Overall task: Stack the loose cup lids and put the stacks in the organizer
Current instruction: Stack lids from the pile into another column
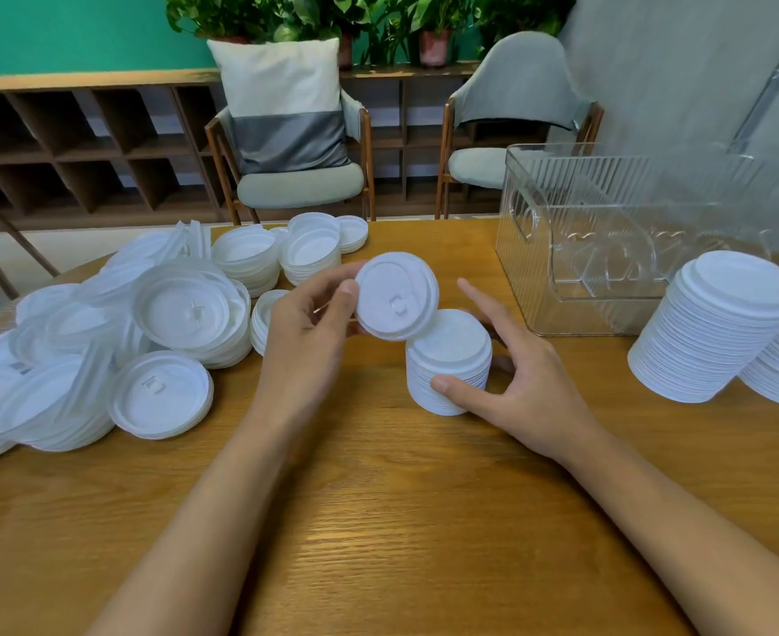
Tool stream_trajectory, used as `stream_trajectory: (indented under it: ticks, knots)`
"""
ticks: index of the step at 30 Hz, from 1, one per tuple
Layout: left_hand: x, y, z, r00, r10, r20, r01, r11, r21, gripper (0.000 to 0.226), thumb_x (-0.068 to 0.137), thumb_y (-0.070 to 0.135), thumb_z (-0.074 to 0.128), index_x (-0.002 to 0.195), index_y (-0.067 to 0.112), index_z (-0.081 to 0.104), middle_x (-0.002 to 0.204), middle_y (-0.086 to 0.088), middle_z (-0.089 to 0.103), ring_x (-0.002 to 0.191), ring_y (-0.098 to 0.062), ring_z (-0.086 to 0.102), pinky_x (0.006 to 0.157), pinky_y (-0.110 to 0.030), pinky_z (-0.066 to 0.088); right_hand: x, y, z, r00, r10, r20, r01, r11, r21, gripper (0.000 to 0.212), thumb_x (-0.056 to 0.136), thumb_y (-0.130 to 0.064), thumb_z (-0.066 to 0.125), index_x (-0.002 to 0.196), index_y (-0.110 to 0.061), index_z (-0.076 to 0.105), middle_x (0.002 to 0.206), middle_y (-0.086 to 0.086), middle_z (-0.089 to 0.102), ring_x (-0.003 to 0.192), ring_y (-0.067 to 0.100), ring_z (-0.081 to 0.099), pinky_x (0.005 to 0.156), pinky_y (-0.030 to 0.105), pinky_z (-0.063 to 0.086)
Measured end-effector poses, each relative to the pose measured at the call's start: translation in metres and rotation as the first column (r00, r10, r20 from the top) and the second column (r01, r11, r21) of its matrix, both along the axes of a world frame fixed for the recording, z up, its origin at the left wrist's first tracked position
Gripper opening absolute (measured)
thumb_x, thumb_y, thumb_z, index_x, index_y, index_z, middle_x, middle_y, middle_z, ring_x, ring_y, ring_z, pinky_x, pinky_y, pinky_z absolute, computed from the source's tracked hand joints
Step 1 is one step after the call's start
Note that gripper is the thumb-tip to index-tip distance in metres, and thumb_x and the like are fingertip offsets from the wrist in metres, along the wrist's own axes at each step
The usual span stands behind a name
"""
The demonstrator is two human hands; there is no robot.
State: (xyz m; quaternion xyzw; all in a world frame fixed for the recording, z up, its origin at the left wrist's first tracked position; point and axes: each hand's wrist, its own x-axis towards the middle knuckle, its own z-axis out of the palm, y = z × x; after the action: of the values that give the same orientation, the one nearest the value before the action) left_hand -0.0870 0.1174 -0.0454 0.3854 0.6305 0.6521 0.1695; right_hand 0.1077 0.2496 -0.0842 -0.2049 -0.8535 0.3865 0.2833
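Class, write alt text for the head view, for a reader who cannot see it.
A person's left hand holds a single white cup lid tilted above a short stack of lids, which the right hand steadies on a wooden table. A heap of loose lids lies to the left; a clear organizer and two taller stacks stand to the right.

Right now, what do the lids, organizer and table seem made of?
The lids look like thin moulded plastic, matte white, faintly translucent at the rims. The organizer: clear rigid plastic, possibly acrylic, ribbed and glossy, tabletop visible through it. The table: wood or veneer, visible grain, satin sheen.
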Motion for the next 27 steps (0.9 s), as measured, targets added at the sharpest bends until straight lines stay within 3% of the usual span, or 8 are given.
stream_trajectory:
  ticks: [5, 9, 12, 15, 17, 19, 23, 27]
  knots:
    - [0.009, 0.008, -0.015, 0.992, -0.040, -0.122, 0.027, 0.994, -0.109, 0.027, 0.109, 0.020, 0.053, 0.123, 0.021, 0.076, 0.102, 0.009, 0.078, 0.085, -0.007, 0.070, 0.076, -0.025, 0.055, -0.001, -0.002, 0.002, 0.999, 0.039, -0.015, -0.038, 0.998, 0.042, 0.094, 0.084, -0.044, 0.083, 0.158, -0.056, 0.026, 0.148, -0.034, 0.046, 0.140, -0.007, 0.042, 0.111, 0.027, 0.045]
    - [0.018, 0.009, -0.023, 0.961, -0.045, -0.273, -0.007, 0.983, -0.186, 0.025, 0.108, 0.024, 0.055, 0.116, 0.028, 0.079, 0.102, 0.019, 0.077, 0.094, -0.001, 0.068, 0.082, -0.022, 0.051, 0.000, -0.001, 0.000, 0.999, 0.041, -0.008, -0.040, 0.993, 0.107, 0.081, 0.085, -0.049, 0.080, 0.155, -0.049, 0.039, 0.141, -0.020, 0.053, 0.133, 0.003, 0.050, 0.106, 0.030, 0.048]
    - [0.024, 0.009, -0.022, 0.946, 0.004, -0.323, -0.073, 0.977, -0.202, 0.028, 0.099, 0.054, 0.062, 0.111, 0.034, 0.077, 0.101, 0.016, 0.067, 0.091, 0.002, 0.060, 0.078, -0.011, 0.040, -0.001, -0.001, -0.001, 0.999, 0.031, -0.026, -0.027, 0.992, 0.123, 0.076, 0.084, -0.048, 0.081, 0.152, -0.042, 0.047, 0.133, -0.018, 0.057, 0.127, 0.007, 0.055, 0.102, 0.022, 0.047]
    - [0.031, 0.008, -0.020, 0.908, 0.030, -0.417, -0.123, 0.972, -0.199, 0.064, 0.071, 0.082, 0.070, 0.116, 0.036, 0.075, 0.102, 0.016, 0.059, 0.091, 0.004, 0.055, 0.077, -0.005, 0.039, -0.001, -0.002, -0.001, 0.999, 0.027, -0.030, -0.023, 0.993, 0.115, 0.078, 0.083, -0.048, 0.081, 0.153, -0.042, 0.046, 0.135, -0.021, 0.057, 0.129, 0.003, 0.054, 0.103, 0.018, 0.045]
    - [0.033, 0.008, -0.017, 0.900, 0.019, -0.436, -0.107, 0.978, -0.179, 0.066, 0.068, 0.074, 0.080, 0.121, 0.034, 0.072, 0.105, 0.017, 0.061, 0.094, 0.001, 0.058, 0.076, -0.009, 0.042, -0.001, -0.002, -0.001, 0.999, 0.035, -0.030, -0.033, 0.996, 0.079, 0.085, 0.082, -0.050, 0.080, 0.156, -0.047, 0.038, 0.142, -0.025, 0.054, 0.134, -0.001, 0.051, 0.106, 0.022, 0.046]
    - [0.026, 0.005, -0.012, 0.924, -0.075, -0.374, 0.018, 0.988, -0.153, 0.063, 0.077, 0.052, 0.088, 0.132, 0.034, 0.066, 0.117, 0.017, 0.067, 0.106, -0.002, 0.063, 0.085, -0.020, 0.049, -0.001, -0.002, 0.000, 0.998, 0.047, -0.035, -0.046, 0.999, 0.029, 0.092, 0.082, -0.051, 0.080, 0.158, -0.051, 0.030, 0.149, -0.027, 0.049, 0.139, -0.001, 0.048, 0.110, 0.031, 0.048]
    - [0.014, -0.002, -0.005, 0.911, -0.314, -0.266, 0.275, 0.946, -0.173, 0.074, 0.083, 0.014, 0.072, 0.150, 0.033, 0.048, 0.137, 0.016, 0.067, 0.135, -0.004, 0.056, 0.109, -0.041, 0.047, -0.001, -0.003, 0.000, 0.998, 0.052, -0.019, -0.051, 0.996, 0.079, 0.083, 0.087, -0.050, 0.080, 0.157, -0.047, 0.035, 0.152, -0.028, 0.045, 0.142, 0.000, 0.043, 0.112, 0.036, 0.046]
    - [0.025, 0.001, -0.013, 0.908, -0.348, -0.234, 0.298, 0.928, -0.222, 0.077, 0.086, 0.018, 0.068, 0.156, 0.035, 0.042, 0.153, 0.015, 0.053, 0.144, 0.005, 0.042, 0.121, -0.036, 0.039, -0.002, -0.001, -0.002, 0.998, 0.042, -0.043, -0.037, 0.992, 0.119, 0.068, 0.087, -0.048, 0.081, 0.147, -0.036, 0.052, 0.135, -0.017, 0.060, 0.127, 0.009, 0.057, 0.102, 0.029, 0.048]
